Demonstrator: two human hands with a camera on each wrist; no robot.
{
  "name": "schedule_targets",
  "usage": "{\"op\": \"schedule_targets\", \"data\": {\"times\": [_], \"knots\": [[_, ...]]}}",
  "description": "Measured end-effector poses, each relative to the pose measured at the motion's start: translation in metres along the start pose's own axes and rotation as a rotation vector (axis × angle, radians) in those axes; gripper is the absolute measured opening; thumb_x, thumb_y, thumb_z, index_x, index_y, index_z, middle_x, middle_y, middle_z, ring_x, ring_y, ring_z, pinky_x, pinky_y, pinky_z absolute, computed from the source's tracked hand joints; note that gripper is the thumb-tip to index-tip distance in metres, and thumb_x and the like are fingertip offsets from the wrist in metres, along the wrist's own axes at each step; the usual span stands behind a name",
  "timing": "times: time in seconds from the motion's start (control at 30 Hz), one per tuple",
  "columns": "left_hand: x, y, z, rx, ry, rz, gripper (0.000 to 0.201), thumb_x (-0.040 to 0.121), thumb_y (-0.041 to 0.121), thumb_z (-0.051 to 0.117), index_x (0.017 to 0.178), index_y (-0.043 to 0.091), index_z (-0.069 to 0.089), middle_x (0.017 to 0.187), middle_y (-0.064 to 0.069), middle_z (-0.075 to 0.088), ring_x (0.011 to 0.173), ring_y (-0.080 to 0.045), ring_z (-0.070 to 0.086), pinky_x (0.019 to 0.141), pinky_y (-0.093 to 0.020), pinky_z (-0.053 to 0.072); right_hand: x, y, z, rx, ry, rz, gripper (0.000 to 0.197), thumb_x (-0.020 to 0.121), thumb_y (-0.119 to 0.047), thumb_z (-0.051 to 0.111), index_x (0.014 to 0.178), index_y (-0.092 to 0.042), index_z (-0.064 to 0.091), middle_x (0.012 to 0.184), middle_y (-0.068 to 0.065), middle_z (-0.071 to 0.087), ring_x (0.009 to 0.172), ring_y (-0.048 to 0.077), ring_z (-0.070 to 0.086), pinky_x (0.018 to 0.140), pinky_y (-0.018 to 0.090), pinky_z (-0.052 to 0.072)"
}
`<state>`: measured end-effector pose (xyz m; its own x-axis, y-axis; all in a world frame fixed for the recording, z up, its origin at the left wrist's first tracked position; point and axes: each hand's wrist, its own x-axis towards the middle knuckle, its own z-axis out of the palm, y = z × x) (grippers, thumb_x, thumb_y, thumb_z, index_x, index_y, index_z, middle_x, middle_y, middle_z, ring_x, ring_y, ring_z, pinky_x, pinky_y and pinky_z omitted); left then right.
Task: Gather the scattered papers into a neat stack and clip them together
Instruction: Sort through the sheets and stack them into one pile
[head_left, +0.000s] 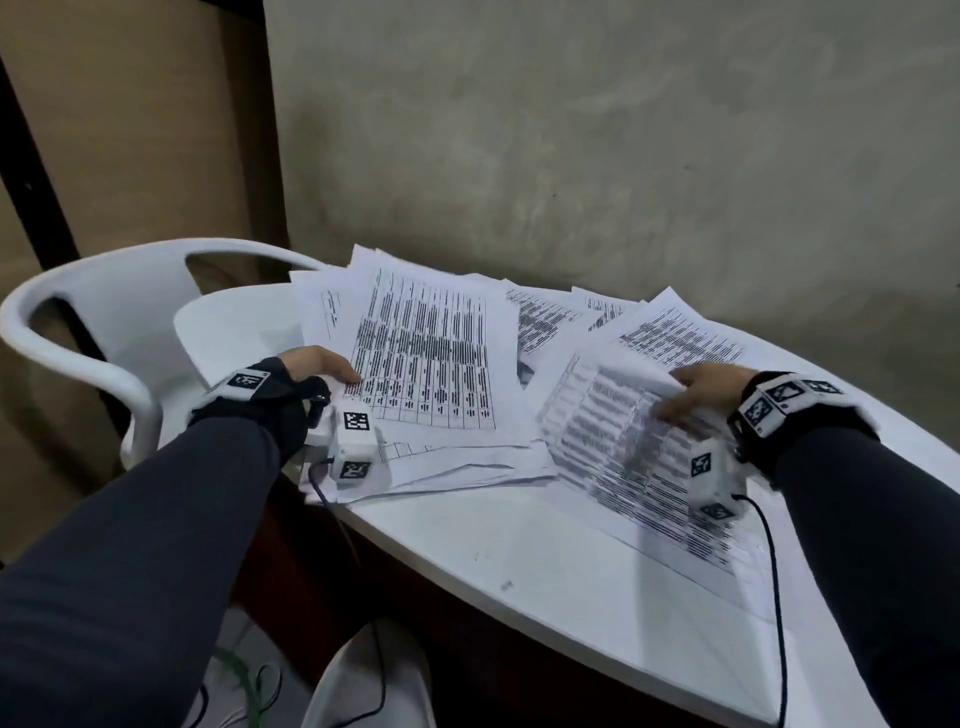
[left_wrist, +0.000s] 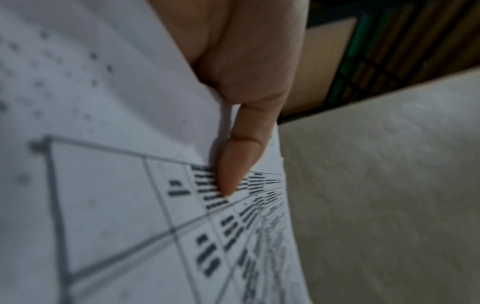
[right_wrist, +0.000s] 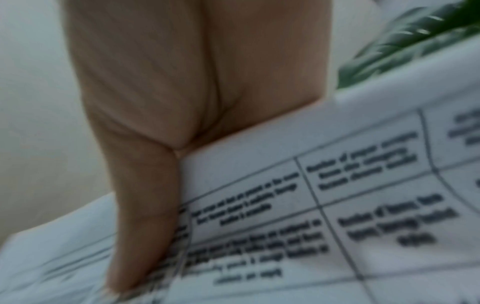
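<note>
Printed white sheets with tables lie scattered over the white table (head_left: 519, 551). My left hand (head_left: 322, 366) pinches the left edge of the left pile of papers (head_left: 431, 364), thumb on top. In the left wrist view the thumb (left_wrist: 233, 160) presses on the top sheet (left_wrist: 116, 195), with the other fingers hidden under it. My right hand (head_left: 691, 400) grips the upper edge of a printed sheet (head_left: 623, 441), which is blurred and curls up off the table. In the right wrist view the thumb (right_wrist: 145, 226) lies across that sheet (right_wrist: 337, 205). No clip is in view.
More loose sheets (head_left: 545, 317) lie at the back between the two piles, near the grey wall. A white plastic chair (head_left: 104, 322) stands at the table's left side. Bare tabletop shows in front of the papers. Cables hang from both wrist cameras.
</note>
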<state>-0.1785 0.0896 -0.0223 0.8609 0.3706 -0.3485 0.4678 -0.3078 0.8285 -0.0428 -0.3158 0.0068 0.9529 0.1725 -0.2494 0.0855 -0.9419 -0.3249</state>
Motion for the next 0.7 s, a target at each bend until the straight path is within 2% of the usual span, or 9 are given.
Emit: {"op": "schedule_targets", "data": {"times": [0.1, 0.2, 0.3, 0.37, 0.43, 0.5, 0.57, 0.63, 0.7], "knots": [[0.008, 0.006, -0.004, -0.151, 0.084, -0.03, 0.05, 0.077, 0.011, 0.063, 0.027, 0.016, 0.061, 0.075, -0.011, 0.052, 0.05, -0.022, 0.038, 0.04, -0.016, 0.032, 0.011, 0.009, -0.02, 0.443, 0.237, 0.085, 0.017, 0.08, -0.011, 0.071, 0.09, 0.001, 0.064, 0.069, 0.006, 0.06, 0.055, 0.019, 0.057, 0.06, 0.021, 0.045], [0.018, 0.022, -0.001, -0.23, 0.123, -0.043, 0.029, 0.069, 0.012, 0.066, 0.04, 0.013, 0.062, 0.075, -0.007, 0.049, 0.05, -0.021, 0.035, 0.043, -0.017, 0.029, 0.03, 0.014, -0.033, 0.542, 0.451, 0.273, 0.024, 0.083, -0.021, 0.069, 0.093, 0.0, 0.062, 0.069, 0.01, 0.056, 0.06, 0.022, 0.051, 0.057, 0.023, 0.045], [0.035, 0.042, 0.007, -0.244, 0.101, -0.02, 0.017, 0.072, 0.011, 0.064, 0.055, 0.009, 0.061, 0.079, -0.01, 0.049, 0.047, -0.022, 0.035, 0.036, -0.013, 0.032, 0.051, 0.017, -0.033, 0.55, 0.452, 0.392, 0.048, 0.084, -0.034, 0.066, 0.113, 0.004, 0.062, 0.105, 0.02, 0.063, 0.098, 0.032, 0.06, 0.08, 0.026, 0.048], [0.054, 0.054, 0.012, -0.214, 0.098, 0.002, 0.014, 0.075, 0.009, 0.062, 0.061, 0.008, 0.057, 0.082, -0.016, 0.052, 0.041, -0.024, 0.038, 0.035, -0.014, 0.033, 0.066, 0.021, -0.031, 0.577, 0.43, 0.453, 0.056, 0.081, -0.034, 0.065, 0.126, -0.003, 0.056, 0.122, 0.016, 0.06, 0.111, 0.03, 0.058, 0.078, 0.031, 0.052], [0.078, 0.06, 0.014, -0.123, 0.084, 0.02, 0.011, 0.072, 0.005, 0.063, 0.062, 0.007, 0.059, 0.111, -0.025, 0.06, 0.052, -0.025, 0.047, 0.045, -0.022, 0.038, 0.075, 0.018, -0.027, 0.512, 0.424, 0.463, 0.049, 0.089, -0.024, 0.057, 0.134, -0.008, 0.048, 0.139, 0.011, 0.05, 0.126, 0.029, 0.05, 0.059, 0.022, 0.051], [0.103, 0.06, 0.018, 0.011, 0.068, 0.022, 0.012, 0.074, 0.001, 0.063, 0.063, 0.006, 0.062, 0.125, -0.025, 0.058, 0.067, -0.026, 0.053, 0.051, -0.024, 0.046, 0.081, 0.016, -0.021, 0.132, 0.397, 0.479, 0.04, 0.092, -0.024, 0.052, 0.13, -0.01, 0.053, 0.137, 0.009, 0.052, 0.126, 0.027, 0.05, 0.078, 0.02, 0.055], [0.116, 0.056, 0.024, 0.186, 0.026, 0.021, 0.009, 0.082, 0.001, 0.061, 0.078, -0.003, 0.068, 0.127, -0.019, 0.058, 0.093, -0.028, 0.058, 0.064, -0.022, 0.048, 0.089, 0.017, -0.019, -0.012, 0.381, 0.465, 0.038, 0.088, -0.034, 0.051, 0.121, -0.016, 0.058, 0.131, 0.008, 0.057, 0.122, 0.027, 0.054, 0.099, 0.031, 0.047], [0.128, 0.049, 0.027, 0.297, -0.04, 0.033, 0.024, 0.085, 0.001, 0.059, 0.107, -0.005, 0.067, 0.129, -0.015, 0.057, 0.119, -0.03, 0.052, 0.091, -0.028, 0.044, 0.104, 0.023, -0.016, -0.111, 0.28, 0.491, 0.043, 0.079, -0.038, 0.056, 0.117, -0.019, 0.06, 0.129, 0.008, 0.057, 0.12, 0.028, 0.055, 0.102, 0.04, 0.045], [0.136, 0.043, 0.025, 0.303, -0.102, 0.03, 0.028, 0.085, 0.0, 0.057, 0.112, 0.005, 0.065, 0.127, -0.016, 0.058, 0.123, -0.034, 0.05, 0.107, -0.034, 0.036, 0.127, 0.032, -0.01, -0.182, 0.189, 0.448, 0.056, 0.066, -0.04, 0.064, 0.116, -0.015, 0.06, 0.125, 0.009, 0.059, 0.118, 0.03, 0.056, 0.098, 0.047, 0.047]]}}
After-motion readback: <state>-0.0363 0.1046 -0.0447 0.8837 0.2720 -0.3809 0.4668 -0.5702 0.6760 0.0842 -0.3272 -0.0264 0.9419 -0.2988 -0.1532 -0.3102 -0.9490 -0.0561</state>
